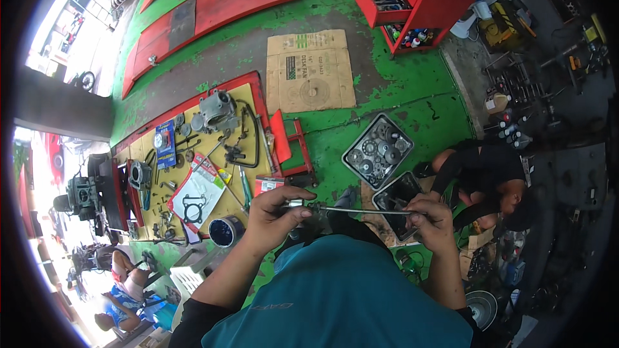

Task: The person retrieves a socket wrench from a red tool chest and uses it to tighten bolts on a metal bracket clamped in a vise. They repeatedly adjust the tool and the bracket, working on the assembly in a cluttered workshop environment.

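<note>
Across the front of my body I hold a long, thin metal rod (361,211) with a shiny socket-like piece at its left end. My left hand (272,216) is closed in a pinch around that end. My right hand (433,222) pinches the opposite end, which its fingers partly hide. The rod lies nearly level between them. Left of my left hand stands an open tub of dark blue stuff (222,232), beside a gasket (192,209) on white packaging. A green-handled tool (245,185) lies just beyond that hand.
Engine parts, including a grey casing (217,108), cover the yellowish worktable (258,100). A tray of gears (361,148) and a dark tray (416,183) sit ahead. A crouching person (487,174) is at the right. Cardboard (335,67) and a red tool cabinet (445,0) stand farther off.
</note>
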A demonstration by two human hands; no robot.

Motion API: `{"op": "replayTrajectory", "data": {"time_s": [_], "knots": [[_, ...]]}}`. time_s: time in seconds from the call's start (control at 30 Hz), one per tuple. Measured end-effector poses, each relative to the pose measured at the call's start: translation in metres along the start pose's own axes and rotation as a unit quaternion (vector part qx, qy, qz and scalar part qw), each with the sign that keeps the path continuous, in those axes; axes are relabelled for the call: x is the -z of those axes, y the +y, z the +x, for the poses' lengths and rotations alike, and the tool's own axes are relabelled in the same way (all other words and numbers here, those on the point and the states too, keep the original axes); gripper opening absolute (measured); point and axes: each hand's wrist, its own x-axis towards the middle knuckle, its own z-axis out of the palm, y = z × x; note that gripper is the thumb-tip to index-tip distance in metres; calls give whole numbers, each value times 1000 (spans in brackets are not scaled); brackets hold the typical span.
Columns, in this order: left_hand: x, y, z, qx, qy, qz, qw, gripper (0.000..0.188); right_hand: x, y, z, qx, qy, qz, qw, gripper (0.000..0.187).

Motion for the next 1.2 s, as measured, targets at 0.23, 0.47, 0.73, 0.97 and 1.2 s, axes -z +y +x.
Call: {"op": "replayTrajectory", "data": {"time_s": [0.23,0.47,0.73,0.97,1.2], "knots": [[-39,17,41,-2,-64,83,995,23,49,-20,11,49,18,-128,990,21],[-69,36,92,-26,-124,120,985,24,84,-48,14,56,33,-211,975,19],[-77,62,195,-128,-237,257,928,19,101,-27,72,69,88,-119,987,12],[-34,83,344,-129,-186,303,926,19,107,-18,225,-78,83,-92,989,15],[31,156,490,-248,-117,329,904,15,107,-59,425,-39,46,-77,995,20]]}}
